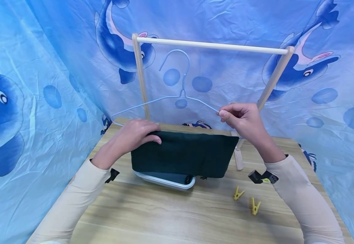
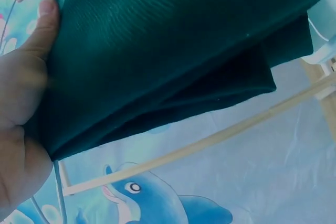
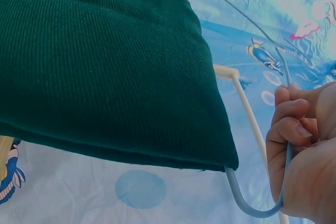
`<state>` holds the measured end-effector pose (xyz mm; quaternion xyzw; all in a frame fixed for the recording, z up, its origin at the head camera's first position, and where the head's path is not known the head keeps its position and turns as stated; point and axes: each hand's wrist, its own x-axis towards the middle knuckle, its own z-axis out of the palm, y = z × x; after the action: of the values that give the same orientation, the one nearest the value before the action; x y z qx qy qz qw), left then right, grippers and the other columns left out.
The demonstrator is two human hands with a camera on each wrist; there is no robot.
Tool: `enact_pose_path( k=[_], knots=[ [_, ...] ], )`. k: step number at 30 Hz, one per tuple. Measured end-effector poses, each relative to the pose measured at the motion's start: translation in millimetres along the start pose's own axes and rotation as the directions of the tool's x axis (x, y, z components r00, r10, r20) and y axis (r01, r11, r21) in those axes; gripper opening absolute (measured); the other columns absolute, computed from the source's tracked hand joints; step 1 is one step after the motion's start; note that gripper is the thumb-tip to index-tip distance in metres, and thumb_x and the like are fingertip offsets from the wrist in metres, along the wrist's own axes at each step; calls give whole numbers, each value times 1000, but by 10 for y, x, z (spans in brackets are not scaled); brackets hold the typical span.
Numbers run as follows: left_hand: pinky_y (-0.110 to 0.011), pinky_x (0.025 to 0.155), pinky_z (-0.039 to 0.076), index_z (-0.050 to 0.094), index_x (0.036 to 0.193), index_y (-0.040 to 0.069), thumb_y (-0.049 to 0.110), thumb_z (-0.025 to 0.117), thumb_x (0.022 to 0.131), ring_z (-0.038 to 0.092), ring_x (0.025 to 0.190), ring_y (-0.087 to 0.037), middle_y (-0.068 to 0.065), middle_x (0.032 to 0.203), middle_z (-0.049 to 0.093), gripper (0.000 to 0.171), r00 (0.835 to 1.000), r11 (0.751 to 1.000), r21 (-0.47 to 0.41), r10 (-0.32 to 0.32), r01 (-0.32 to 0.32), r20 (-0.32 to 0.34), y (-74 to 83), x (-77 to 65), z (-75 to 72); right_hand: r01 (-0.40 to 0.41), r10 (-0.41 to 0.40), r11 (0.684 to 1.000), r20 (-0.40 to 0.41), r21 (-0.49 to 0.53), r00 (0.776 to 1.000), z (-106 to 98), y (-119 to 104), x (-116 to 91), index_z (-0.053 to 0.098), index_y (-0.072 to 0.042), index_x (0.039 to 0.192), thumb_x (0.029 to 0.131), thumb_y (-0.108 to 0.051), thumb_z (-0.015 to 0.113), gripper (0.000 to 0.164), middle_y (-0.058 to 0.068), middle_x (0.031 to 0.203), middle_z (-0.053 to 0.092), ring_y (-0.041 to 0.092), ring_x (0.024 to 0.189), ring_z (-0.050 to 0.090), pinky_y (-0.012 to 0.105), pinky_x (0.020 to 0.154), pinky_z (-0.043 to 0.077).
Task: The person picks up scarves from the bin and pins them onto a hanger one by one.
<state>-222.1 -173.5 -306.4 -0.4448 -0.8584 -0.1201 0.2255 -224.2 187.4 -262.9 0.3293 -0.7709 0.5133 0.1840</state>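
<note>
A pale blue wire hanger (image 1: 189, 64) is held up in front of the rack, hook at the top. A dark green ribbed cloth (image 1: 184, 154) hangs folded over its lower bar. My left hand (image 1: 137, 134) grips the cloth's left end at the bar, the thumb on the near side; its other fingertips are hidden behind the fabric. On the hanger's right shoulder, my right hand (image 1: 242, 120) pinches the wire between thumb and fingers. In the right wrist view the hanger's bent corner (image 3: 255, 213) sticks out past the cloth's edge (image 3: 218, 129).
Behind the hanger stands a wooden rack with a white rod (image 1: 210, 44). A white-rimmed tub (image 1: 167, 183) with dark contents sits partly beneath the cloth. Two yellow clothespins (image 1: 237, 194) lie on the wooden table (image 1: 164, 217) at the right. Blue dolphin-print curtains (image 1: 58, 95) surround the table.
</note>
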Motion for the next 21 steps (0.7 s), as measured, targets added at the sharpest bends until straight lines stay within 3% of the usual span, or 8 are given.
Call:
enact_pose_path(
  k=[8, 12, 16, 21],
  knots=[
    [-35, 67, 52, 72, 97, 9, 36, 78, 88, 61, 68, -15, 1, 81, 68, 28, 1000, 1000, 5, -13, 14, -6, -33, -11, 19, 12, -12, 1000, 14, 17, 1000, -4, 16, -28, 76, 6, 93, 96, 7, 64, 13, -3, 68, 63, 12, 50, 42, 26, 47, 36],
    [-41, 79, 57, 74, 106, 8, 38, 80, 87, 70, 83, -20, -4, 94, 75, 36, 998, 998, -29, -56, 55, -35, -5, -32, 11, -3, 3, 1000, 7, 14, 1000, -18, 28, -41, 77, 6, 93, 97, 6, 64, 13, -3, 68, 63, 11, 50, 43, 25, 47, 36],
    [-46, 91, 56, 74, 113, 6, 32, 81, 87, 72, 100, -25, -8, 107, 76, 38, 991, 992, -95, -92, 83, -97, 35, -82, -40, -11, 11, 1000, 9, 11, 1000, -28, 37, -42, 76, 7, 93, 97, 5, 64, 12, -3, 69, 64, 11, 50, 43, 25, 47, 37],
    [-43, 88, 57, 75, 113, 6, 20, 83, 85, 72, 101, -23, -6, 108, 76, 32, 973, 987, -153, -82, 49, -214, 71, -151, -132, -13, 13, 1000, 19, 13, 1000, -33, 40, -43, 76, 7, 93, 97, 6, 64, 13, -2, 69, 64, 12, 50, 43, 26, 47, 37]
  ],
)
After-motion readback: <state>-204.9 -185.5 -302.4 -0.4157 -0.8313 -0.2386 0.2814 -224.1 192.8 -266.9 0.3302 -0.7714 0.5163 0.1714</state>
